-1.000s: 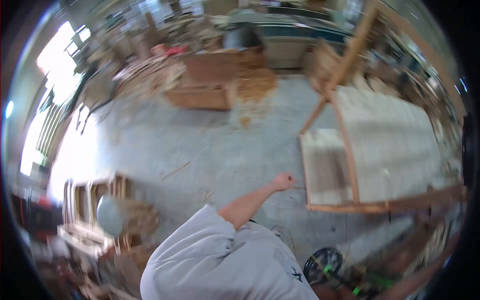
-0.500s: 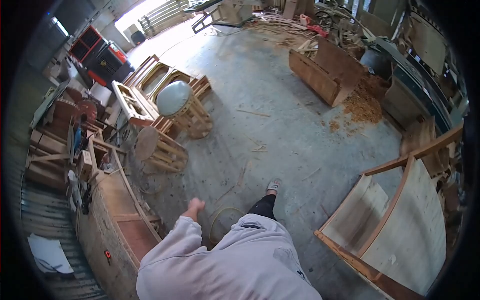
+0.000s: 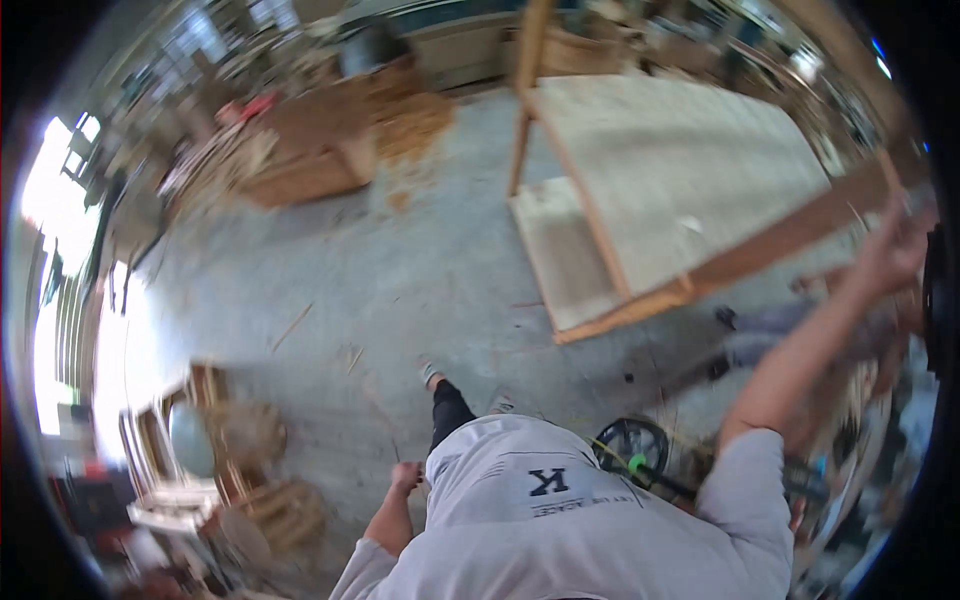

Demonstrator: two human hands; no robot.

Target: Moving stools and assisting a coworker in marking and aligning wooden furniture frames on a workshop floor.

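Observation:
My left hand (image 3: 407, 476) hangs low beside my shirt over the concrete floor, its fingers curled in with nothing showing in them. My right arm is stretched out to the far right. The right hand (image 3: 898, 248) is raised there near the end of a wooden cabinet-like frame (image 3: 680, 170) with pale panels. Motion blur smears its fingers, and I cannot tell whether it touches or holds anything.
Wooden stools (image 3: 285, 515) and chair frames stand at lower left. A brown wooden box (image 3: 310, 180) sits beside sawdust (image 3: 410, 125) at the back. Next to my right side is a black round thing with a green hub (image 3: 637, 462). Another person's legs (image 3: 775, 335) show at right.
The view has swung right, so the panelled frame now lies ahead and the stools at lower left. My right arm has come into view, raised. Another person's legs now show.

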